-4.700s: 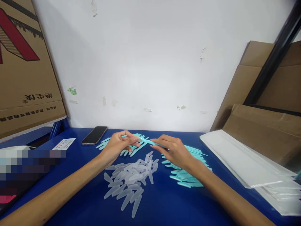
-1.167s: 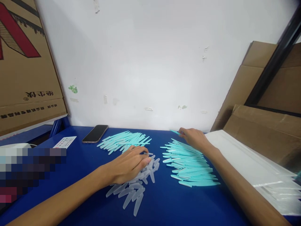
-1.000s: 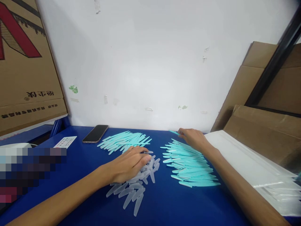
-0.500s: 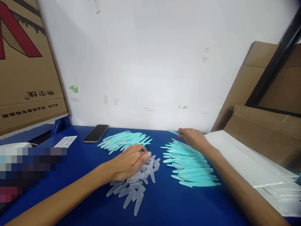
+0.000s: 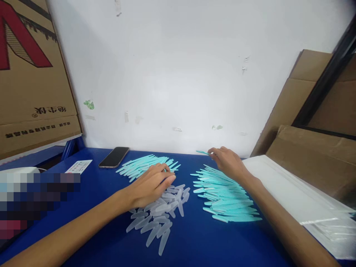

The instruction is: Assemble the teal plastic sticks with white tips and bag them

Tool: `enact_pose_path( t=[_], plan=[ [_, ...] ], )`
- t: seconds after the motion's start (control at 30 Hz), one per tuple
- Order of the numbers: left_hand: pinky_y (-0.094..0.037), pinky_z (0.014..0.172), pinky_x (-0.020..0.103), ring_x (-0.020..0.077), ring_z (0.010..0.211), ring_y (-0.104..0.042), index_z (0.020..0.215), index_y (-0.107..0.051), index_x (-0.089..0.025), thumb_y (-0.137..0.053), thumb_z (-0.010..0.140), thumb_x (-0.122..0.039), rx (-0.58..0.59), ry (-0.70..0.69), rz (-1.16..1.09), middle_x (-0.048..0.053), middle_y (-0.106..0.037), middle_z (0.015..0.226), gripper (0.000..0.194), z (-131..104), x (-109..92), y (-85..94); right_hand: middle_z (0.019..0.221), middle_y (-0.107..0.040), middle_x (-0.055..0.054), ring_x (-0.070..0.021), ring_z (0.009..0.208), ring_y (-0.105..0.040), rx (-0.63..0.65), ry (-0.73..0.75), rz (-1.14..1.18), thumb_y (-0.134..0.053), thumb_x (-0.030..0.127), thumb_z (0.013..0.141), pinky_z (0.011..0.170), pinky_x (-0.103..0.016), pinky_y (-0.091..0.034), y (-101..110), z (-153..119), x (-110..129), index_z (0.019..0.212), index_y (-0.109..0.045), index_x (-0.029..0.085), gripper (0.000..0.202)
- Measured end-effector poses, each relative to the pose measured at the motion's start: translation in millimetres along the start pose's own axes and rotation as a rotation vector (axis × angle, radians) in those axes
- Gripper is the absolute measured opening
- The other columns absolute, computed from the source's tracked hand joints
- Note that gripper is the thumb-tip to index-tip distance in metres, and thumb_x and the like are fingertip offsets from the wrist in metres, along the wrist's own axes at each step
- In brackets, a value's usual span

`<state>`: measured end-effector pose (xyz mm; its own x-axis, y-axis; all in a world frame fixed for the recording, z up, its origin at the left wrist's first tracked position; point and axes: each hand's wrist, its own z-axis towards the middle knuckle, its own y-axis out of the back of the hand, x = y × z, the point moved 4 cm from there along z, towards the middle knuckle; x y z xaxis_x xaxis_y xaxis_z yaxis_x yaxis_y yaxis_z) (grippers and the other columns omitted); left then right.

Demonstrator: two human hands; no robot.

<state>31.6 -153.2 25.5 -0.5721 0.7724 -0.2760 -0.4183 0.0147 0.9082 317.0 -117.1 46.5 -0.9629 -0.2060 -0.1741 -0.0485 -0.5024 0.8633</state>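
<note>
My right hand (image 5: 226, 161) pinches a slim turquoise stick (image 5: 202, 152) that looks like an eyebrow razor. It is held above the far side of the table, its free end pointing left. Below that hand lies a wide pile of similar turquoise sticks (image 5: 225, 196). My left hand (image 5: 152, 183) is closed, fingers curled and thumb against them, just over a heap of translucent blade-shaped covers (image 5: 158, 226). Whatever sits between its fingertips is too hidden to name. Behind the left hand is a second turquoise pile (image 5: 139, 165), partly covered by the fingers.
A phone (image 5: 114, 157) and a printed card (image 5: 78, 167) lie at the left of the blue table (image 5: 191, 241). White plastic sleeves (image 5: 278, 189) are stacked on the right, beside cardboard (image 5: 314, 155). A large carton (image 5: 36, 89) stands at left, and a white wall (image 5: 178, 81) closes the back.
My left hand has risen slightly off the translucent heap, moving away from me. My right hand has lifted a little with its turquoise stick, which shows more clearly now.
</note>
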Motion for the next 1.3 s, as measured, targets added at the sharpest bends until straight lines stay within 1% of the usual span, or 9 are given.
enact_pose_path(
  t=[0.07,0.2,0.33,0.43,0.53,0.7,0.9,1.07,1.3],
  plan=[
    [-0.048,0.085,0.038,0.0233,0.101,-0.057,0.126,-0.062,-0.023,-0.037,0.102,-0.038,-0.065,-0.005,0.032,0.009,-0.059,0.117,0.038,2,7,2.4,0.088,-0.067,-0.008,-0.0210,0.079,-0.061,-0.056,0.029,0.035,-0.039,0.023,0.101,0.065,-0.029,-0.039,5,-1,6,0.112,-0.062,0.021,0.026],
    [-0.049,0.067,0.032,0.0148,0.071,-0.058,0.125,-0.063,-0.022,-0.045,0.100,-0.029,-0.167,-0.062,0.061,0.009,-0.061,0.111,0.032,5,23,2.2,0.093,-0.068,-0.007,-0.0197,0.082,-0.062,-0.114,0.162,0.119,-0.039,0.026,0.102,0.068,-0.029,-0.043,15,-4,28,0.114,-0.060,0.021,0.024],
    [-0.048,0.066,0.029,0.0157,0.075,-0.059,0.114,-0.067,-0.019,-0.046,0.100,-0.026,-0.275,-0.105,0.062,0.007,-0.064,0.099,0.026,5,27,5.1,0.096,-0.068,-0.005,-0.0157,0.078,-0.061,-0.161,0.304,0.170,-0.040,0.027,0.103,0.061,-0.026,-0.041,25,-10,54,0.118,-0.058,0.022,0.024],
    [-0.047,0.064,0.030,0.0150,0.073,-0.058,0.110,-0.068,-0.021,-0.046,0.100,-0.028,-0.326,-0.047,0.080,0.008,-0.061,0.109,0.025,4,25,9.4,0.095,-0.067,-0.005,-0.0158,0.081,-0.059,-0.211,0.360,0.164,-0.044,0.027,0.102,0.056,-0.024,-0.037,28,-13,69,0.115,-0.060,0.023,0.021],
    [-0.048,0.069,0.032,0.0143,0.076,-0.059,0.108,-0.064,-0.023,-0.043,0.101,-0.030,-0.298,0.015,0.002,0.009,-0.055,0.128,0.024,4,23,11.1,0.094,-0.067,-0.005,-0.0163,0.086,-0.058,-0.258,0.395,0.176,-0.046,0.022,0.101,0.056,-0.024,-0.037,29,-16,78,0.114,-0.062,0.022,0.020],
    [-0.048,0.071,0.031,0.0175,0.081,-0.060,0.109,-0.060,-0.022,-0.039,0.103,-0.036,-0.254,0.116,-0.191,0.003,-0.064,0.093,0.026,4,21,10.6,0.091,-0.067,-0.007,-0.0172,0.083,-0.056,-0.269,0.391,0.252,-0.045,0.024,0.101,0.058,-0.026,-0.040,28,-18,82,0.115,-0.063,0.021,0.023],
    [-0.051,0.057,0.028,0.0135,0.064,-0.058,0.133,-0.056,-0.026,-0.038,0.101,-0.046,-0.238,0.207,-0.380,0.003,-0.059,0.092,0.042,4,24,7.8,0.091,-0.068,-0.009,-0.0205,0.086,-0.056,-0.232,0.400,0.342,-0.043,0.029,0.102,0.073,-0.033,-0.047,28,-18,85,0.117,-0.065,0.019,0.029],
    [-0.050,0.045,0.024,0.0153,0.059,-0.063,0.125,-0.062,-0.018,-0.055,0.092,-0.051,-0.236,0.284,-0.689,0.004,-0.065,0.080,0.048,7,25,7.6,0.087,-0.067,-0.009,-0.0206,0.083,-0.055,-0.249,0.416,0.336,-0.046,0.026,0.101,0.071,-0.033,-0.046,27,-18,85,0.112,-0.066,0.017,0.025],
    [-0.044,0.041,0.020,0.0123,0.052,-0.061,0.110,-0.070,-0.012,-0.056,0.091,-0.051,-0.199,0.330,-0.833,0.004,-0.067,0.072,0.046,10,23,9.5,0.084,-0.066,-0.007,-0.0188,0.078,-0.052,-0.242,0.432,0.327,-0.049,0.025,0.100,0.070,-0.032,-0.043,25,-18,86,0.112,-0.068,0.018,0.023]
  ],
)
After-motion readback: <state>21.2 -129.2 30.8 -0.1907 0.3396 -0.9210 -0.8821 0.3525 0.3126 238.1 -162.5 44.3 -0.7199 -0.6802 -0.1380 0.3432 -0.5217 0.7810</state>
